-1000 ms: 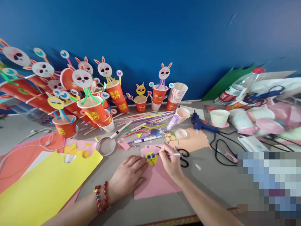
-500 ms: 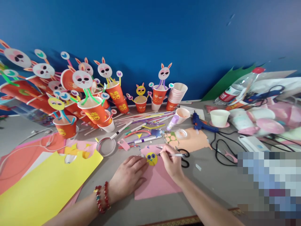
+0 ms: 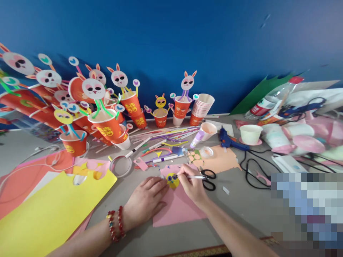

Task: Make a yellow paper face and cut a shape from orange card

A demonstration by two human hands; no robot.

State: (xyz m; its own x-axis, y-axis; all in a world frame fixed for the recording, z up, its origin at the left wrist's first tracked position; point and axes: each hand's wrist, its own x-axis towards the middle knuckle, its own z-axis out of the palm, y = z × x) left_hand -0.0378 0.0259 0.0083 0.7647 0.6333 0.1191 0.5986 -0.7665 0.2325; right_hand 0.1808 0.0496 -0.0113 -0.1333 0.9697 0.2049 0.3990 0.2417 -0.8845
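A yellow paper circle (image 3: 173, 181) with two dark round eyes and a small beak lies on a pink sheet (image 3: 178, 210). My left hand (image 3: 148, 196) rests flat, its fingertips at the circle's left edge and over the sheet. Wrapped round a pen (image 3: 197, 177), my right hand (image 3: 192, 185) is on the circle's right side; the pen's tip is close to the right eye. Black-handled scissors (image 3: 209, 179) lie just right of that hand, their blades partly hidden.
Red cups (image 3: 105, 126) with paper rabbit heads crowd the back left. Markers (image 3: 166, 159), a tape roll (image 3: 121, 166) and a glue gun (image 3: 233, 142) lie behind the hands. Yellow paper (image 3: 61, 210) is at left, a bottle (image 3: 276, 98) at back right.
My right hand and the pen have shifted slightly left, bringing the tip over the circle by its right eye. My left hand has stayed in place.
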